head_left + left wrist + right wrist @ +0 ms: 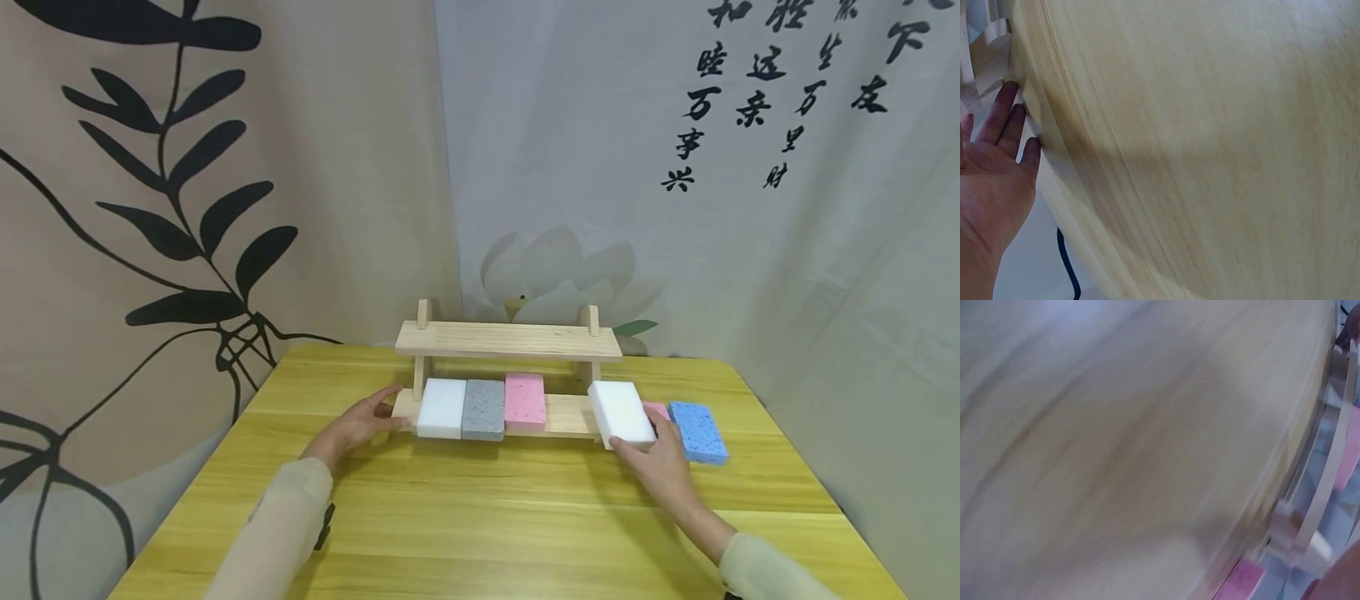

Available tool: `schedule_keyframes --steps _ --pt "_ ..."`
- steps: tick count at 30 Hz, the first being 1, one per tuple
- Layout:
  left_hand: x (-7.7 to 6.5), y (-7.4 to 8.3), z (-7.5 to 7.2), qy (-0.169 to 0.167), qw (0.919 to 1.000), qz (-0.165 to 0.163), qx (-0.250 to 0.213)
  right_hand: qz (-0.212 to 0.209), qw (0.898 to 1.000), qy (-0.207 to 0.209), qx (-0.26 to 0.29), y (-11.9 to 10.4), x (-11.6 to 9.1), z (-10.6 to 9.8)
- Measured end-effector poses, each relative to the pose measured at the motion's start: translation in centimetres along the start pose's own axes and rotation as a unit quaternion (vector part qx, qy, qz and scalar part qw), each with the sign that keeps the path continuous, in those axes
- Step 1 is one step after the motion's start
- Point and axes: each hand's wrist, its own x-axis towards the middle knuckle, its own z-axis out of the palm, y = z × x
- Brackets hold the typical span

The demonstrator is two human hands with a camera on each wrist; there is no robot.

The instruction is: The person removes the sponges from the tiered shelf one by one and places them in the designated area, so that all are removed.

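Observation:
A small two-tier wooden rack (510,338) stands toward the back of the table. Along its lower shelf sit a white sponge block (442,408), a grey sponge (483,410) and a pink sponge (525,402), side by side. My left hand (367,423) touches the left end of the lower shelf, its fingers extended in the left wrist view. In my right hand (663,462) I grip a second white sponge block (622,414), held tilted by the shelf's right end. Partly hidden behind that hand lies another pink sponge (656,409), with a blue sponge (698,432) to its right.
The yellow wood-grain table (480,525) extends in front of the rack and to both sides. Behind it hangs a fabric backdrop (360,167) with dark leaf prints and black written characters. The rack's upper shelf (510,340) overhangs the lower one.

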Motion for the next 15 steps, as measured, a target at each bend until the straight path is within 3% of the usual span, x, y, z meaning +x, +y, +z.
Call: schedule_keyframes --steps 9,15 --pt "0.0 0.1 0.0 0.000 1.0000 -0.002 0.003 -0.009 1.000 0.009 -0.018 2.3 0.5 -3.7" --pt "-0.1 0.1 0.1 -0.001 1.0000 0.000 -0.001 0.015 0.998 0.028 -0.047 4.1 1.9 -7.1"
